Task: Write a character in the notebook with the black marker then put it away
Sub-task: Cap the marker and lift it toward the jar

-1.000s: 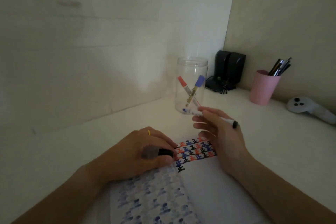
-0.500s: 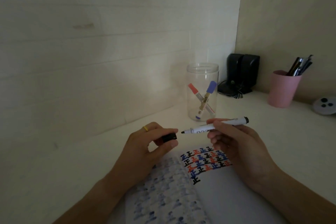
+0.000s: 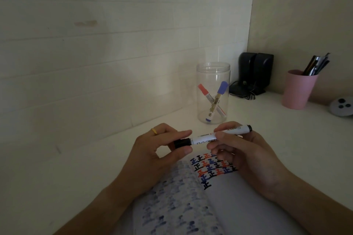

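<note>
Writing looks done: left hand [image 3: 160, 150] fingers pinch the black cap [image 3: 182, 142] onto the black marker [image 3: 219, 135] gripped by right hand [image 3: 242, 152]; clear jar [image 3: 213, 93] beyond the fingers awaits it.

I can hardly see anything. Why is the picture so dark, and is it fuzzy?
Head view: the room is dim, so the hands look shadowy; the marker and jar stay fairly sharp; the wall's lines bend from the wide lens.
</note>
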{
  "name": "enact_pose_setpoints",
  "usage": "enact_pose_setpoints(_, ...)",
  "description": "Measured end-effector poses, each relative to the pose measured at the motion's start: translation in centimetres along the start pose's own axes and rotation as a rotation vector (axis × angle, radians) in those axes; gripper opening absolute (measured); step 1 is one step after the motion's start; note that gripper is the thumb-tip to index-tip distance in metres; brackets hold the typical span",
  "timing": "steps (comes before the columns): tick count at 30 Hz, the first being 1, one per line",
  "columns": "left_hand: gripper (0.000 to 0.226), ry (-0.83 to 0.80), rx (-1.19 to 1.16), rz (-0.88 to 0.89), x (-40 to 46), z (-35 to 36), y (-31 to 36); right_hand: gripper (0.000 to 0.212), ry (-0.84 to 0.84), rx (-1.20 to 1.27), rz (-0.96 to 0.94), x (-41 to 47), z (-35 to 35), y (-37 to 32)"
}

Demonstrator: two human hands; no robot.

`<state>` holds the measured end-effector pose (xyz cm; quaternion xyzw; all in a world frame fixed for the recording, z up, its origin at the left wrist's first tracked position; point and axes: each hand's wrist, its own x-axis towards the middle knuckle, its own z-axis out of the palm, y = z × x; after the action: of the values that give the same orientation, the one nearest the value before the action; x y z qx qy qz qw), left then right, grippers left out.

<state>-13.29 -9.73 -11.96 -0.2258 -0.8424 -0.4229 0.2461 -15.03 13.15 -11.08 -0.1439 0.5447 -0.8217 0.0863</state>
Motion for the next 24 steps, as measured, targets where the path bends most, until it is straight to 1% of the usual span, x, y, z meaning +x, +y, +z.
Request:
enact_pose_setpoints(3,0.031,0.091,-0.189,-0.080,0.0,-0.2,0.2,0.016,-0.021,-0.030,-0.003,-0.1,-0.3,-0.3)
enact_pose_setpoints(6,0.026,0.155,-0.365,-0.156,0.1,-0.5,0.4,0.022,-0.038,-0.165,-0.019,-0.1,-0.4,-0.2)
enact_pose_setpoints(8,0.026,0.178,-0.451,-0.170,0.2,-0.5,0.5,0.023,-0.063,-0.250,-0.006,0.0,-0.3,-0.1)
enact_pose_setpoints(10,0.026,0.182,-0.487,-0.165,0.3,-0.3,0.8,0.022,-0.128,-0.297,0.024,-0.2,-0.2,0.1)
enact_pose_setpoints(12,0.030,0.143,-0.474,-0.132,0.2,0.2,1.2,0.025,-0.224,-0.314,0.047,-0.3,0.2,0.4)
enact_pose_setpoints(13,0.032,0.113,-0.472,-0.117,0.1,0.5,1.3,0.030,-0.243,-0.308,0.058,-0.2,0.3,0.6)
enact_pose_setpoints(15,0.034,0.054,-0.464,-0.078,0.0,0.9,1.5,0.044,-0.195,-0.238,0.133,0.3,0.5,0.9)
enact_pose_setpoints(16,0.032,0.030,-0.429,-0.041,-0.1,1.0,1.6,0.044,-0.195,-0.176,0.177,0.5,0.6,0.9)
enact_pose_setpoints(17,0.034,0.011,-0.369,-0.005,-0.1,1.0,1.8,0.042,-0.237,-0.123,0.209,0.5,0.8,0.6)
enact_pose_setpoints(18,0.037,-0.010,-0.300,0.022,-0.1,1.1,2.0,0.045,-0.288,-0.105,0.228,0.4,0.9,0.3)
enact_pose_setpoints(20,0.043,-0.062,-0.204,0.046,-0.1,1.2,2.4,0.053,-0.334,-0.167,0.226,-0.2,1.1,-0.5)
enact_pose_setpoints(24,0.054,-0.122,-0.086,0.074,-0.5,1.6,2.8,0.076,-0.310,-0.166,0.231,-0.9,1.1,-1.4)
